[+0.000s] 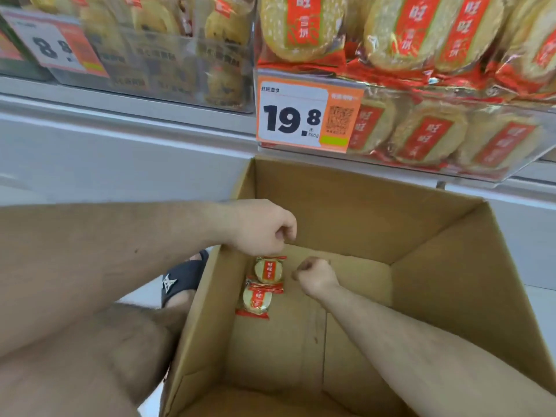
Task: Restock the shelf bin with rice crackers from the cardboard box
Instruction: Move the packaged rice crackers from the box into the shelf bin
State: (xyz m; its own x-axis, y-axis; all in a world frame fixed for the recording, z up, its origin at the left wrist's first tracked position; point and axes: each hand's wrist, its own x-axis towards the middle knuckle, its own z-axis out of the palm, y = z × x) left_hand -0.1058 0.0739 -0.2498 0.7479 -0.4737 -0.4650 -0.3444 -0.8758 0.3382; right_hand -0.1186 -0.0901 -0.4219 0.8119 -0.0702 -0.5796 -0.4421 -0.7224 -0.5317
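An open cardboard box [445,266] stands on the floor below the shelf. Two red-and-gold rice cracker packs lie at its bottom left: an upper pack [268,269] and a lower pack [256,300]. My left hand [261,227] reaches over the box's left wall with its fingers curled down, pinching the top seal of the upper pack. My right hand [313,275] is a closed fist deep inside the box, just right of the packs, with nothing visible in it. The clear shelf bin [496,173] above the box is full of the same crackers.
An orange price tag [304,115] reading 19.8 hangs on the bin's front left. Another clear bin [168,70] of different snacks sits to the left on the grey shelf. A foot in a black slipper [180,281] stands beside the box's left wall.
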